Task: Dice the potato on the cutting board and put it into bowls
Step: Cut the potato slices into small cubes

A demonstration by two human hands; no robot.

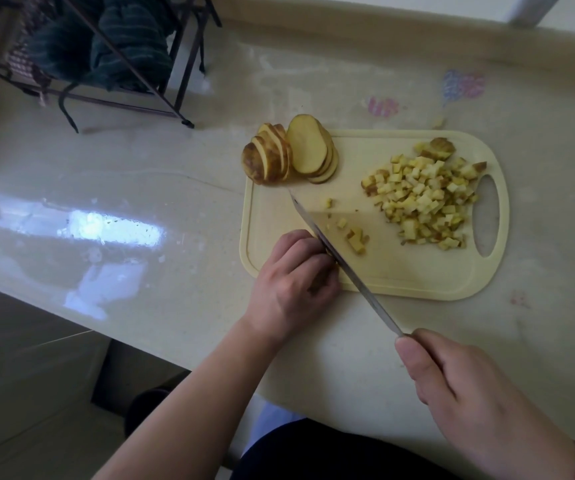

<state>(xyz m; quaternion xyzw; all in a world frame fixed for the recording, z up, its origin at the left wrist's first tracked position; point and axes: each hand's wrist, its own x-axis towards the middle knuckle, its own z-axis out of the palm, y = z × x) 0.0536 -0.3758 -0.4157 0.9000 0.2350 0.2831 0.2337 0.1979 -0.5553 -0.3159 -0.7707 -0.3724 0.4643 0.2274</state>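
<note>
A cream cutting board (400,271) lies on the pale counter. Potato slices (291,154) lean in a stack at its far left corner. A heap of diced potato (424,199) covers its right side, near the handle hole. A few fresh cubes (355,237) lie beside the knife blade (334,251). My left hand (293,282) curls over potato pieces at the board's near left edge, mostly hiding them. My right hand (466,386) grips the knife handle, with the blade slanting across the board against my left fingers.
A dark metal rack (113,64) with green striped cloth stands at the back left. One stray potato cube (438,123) lies on the counter behind the board. The counter edge runs diagonally at left, with the floor below. No bowl is in view.
</note>
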